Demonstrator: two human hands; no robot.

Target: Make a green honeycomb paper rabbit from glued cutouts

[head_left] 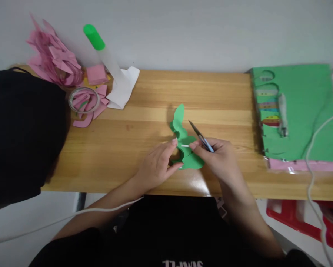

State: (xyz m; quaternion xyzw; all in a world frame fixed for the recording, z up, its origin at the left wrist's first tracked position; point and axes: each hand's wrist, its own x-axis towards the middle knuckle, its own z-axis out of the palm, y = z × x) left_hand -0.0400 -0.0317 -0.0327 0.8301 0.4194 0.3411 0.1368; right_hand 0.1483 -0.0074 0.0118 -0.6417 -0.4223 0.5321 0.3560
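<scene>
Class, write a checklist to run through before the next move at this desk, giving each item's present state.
1. Left hand touching the green cutout: ok.
2. White strip at the right hand's fingertips: ok.
3. Pointed tool in the right hand, its tip clear of the left: ok.
4. Pink scraps apart from the cutout: ok.
5. Strip stuck to the cutout: cannot tell.

Against a grey wall (188,33) stands a wooden table (216,92), glare (201,185) near its front edge.
</scene>
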